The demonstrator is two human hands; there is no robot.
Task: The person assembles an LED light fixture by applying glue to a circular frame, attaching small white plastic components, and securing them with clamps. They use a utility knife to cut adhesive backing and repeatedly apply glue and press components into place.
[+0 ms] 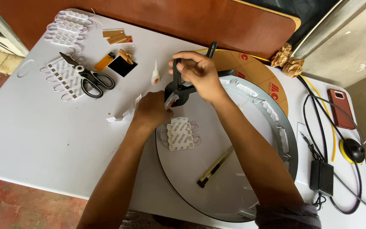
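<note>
Clamp at round tray's 11 o'clock rim | right hand squeezes handles | left hand pinches jaw end | stiff, springy, probably light; take by handles

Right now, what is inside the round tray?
Inside the round tray: a stack of white modules, a utility knife, and modules along its wall. The forearms hide part of the floor.

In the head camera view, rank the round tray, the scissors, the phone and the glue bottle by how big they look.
1. Round tray, largest by far.
2. Scissors.
3. Phone, near the scissors in length, so that order is unsure.
4. Glue bottle, smallest.
</note>
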